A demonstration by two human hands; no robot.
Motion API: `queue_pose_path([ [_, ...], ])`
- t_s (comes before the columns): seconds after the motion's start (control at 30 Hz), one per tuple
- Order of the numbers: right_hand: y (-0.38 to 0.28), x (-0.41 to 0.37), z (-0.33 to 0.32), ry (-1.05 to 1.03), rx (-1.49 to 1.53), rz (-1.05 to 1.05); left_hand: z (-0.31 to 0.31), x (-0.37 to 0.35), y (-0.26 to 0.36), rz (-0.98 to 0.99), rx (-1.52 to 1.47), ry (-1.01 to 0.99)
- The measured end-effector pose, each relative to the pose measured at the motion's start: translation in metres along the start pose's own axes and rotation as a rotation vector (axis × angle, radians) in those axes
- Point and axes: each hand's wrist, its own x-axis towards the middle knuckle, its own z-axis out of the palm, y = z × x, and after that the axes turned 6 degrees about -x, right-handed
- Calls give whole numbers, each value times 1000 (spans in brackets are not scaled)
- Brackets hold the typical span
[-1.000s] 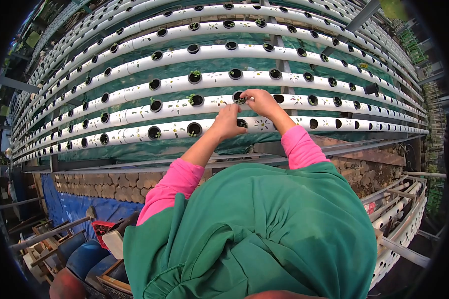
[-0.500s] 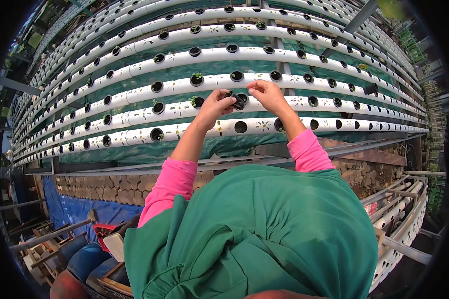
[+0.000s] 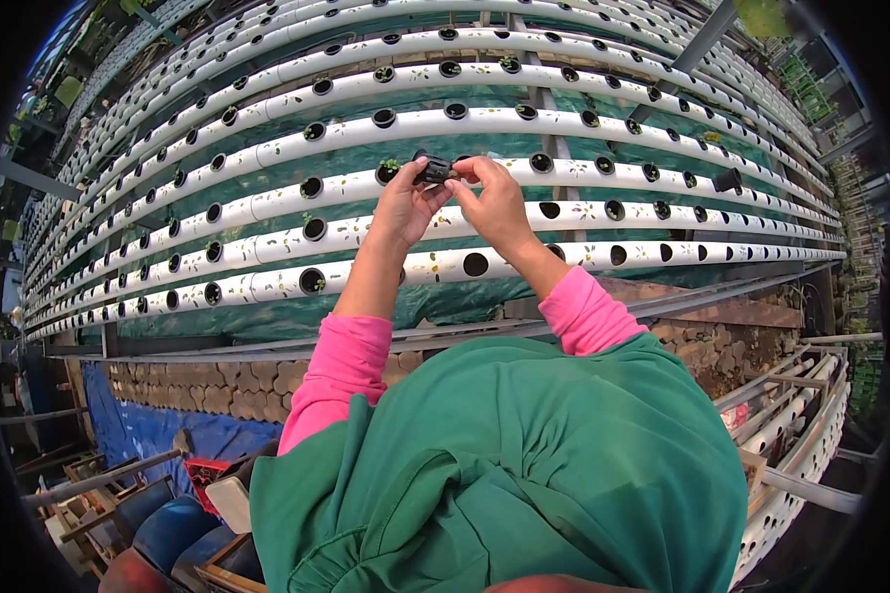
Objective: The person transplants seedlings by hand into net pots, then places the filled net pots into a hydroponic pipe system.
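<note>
Above the white pipes, my left hand [image 3: 402,210] holds a small black net pot [image 3: 432,170], tipped on its side, between thumb and fingers. My right hand [image 3: 496,203] is closed at the pot's right end, thumb and fingertips pinched together there. Whatever sits in that pinch is too small to make out. Just behind the hands runs a white grow pipe [image 3: 346,183] with round holes. A green seedling [image 3: 390,165] stands in a hole beside my left thumb.
Rows of white pipes with black-cupped holes fill the area ahead, over green sheeting [image 3: 435,287]. Small leaves lie scattered on the pipes. A metal rail [image 3: 227,348] runs along the near edge. A black cup [image 3: 728,180] stands up from a pipe on the right.
The net pot has moved up and left with my left hand and now lies more sideways. My right hand has come left from apart to meet the pot's end.
</note>
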Motion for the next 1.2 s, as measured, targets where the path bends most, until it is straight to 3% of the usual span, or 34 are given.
queue_pose_path([
  [0.3,6,2,2,36,-65,-147,-8,3,-1,7,-3,-6],
  [0.6,23,8,-13,-131,-154,-142,-17,12,-5,26,215,-49],
  [0.67,35,7,-25,-336,-224,-63,-20,5,-15,20,518,68],
  [0.8,59,3,-34,-355,-200,95,-38,-17,-46,-3,1243,-193],
  [0.9,65,2,-36,-370,-192,110,-47,-27,-66,55,1439,-288],
  [1.07,62,6,-30,-399,-168,93,-46,-33,-70,90,1442,-320],
  [1.13,61,13,-26,-413,-163,89,-52,-31,-77,205,1548,-388],
  [1.2,59,20,-20,-471,-61,173,-54,-26,-80,175,1573,-386],
])
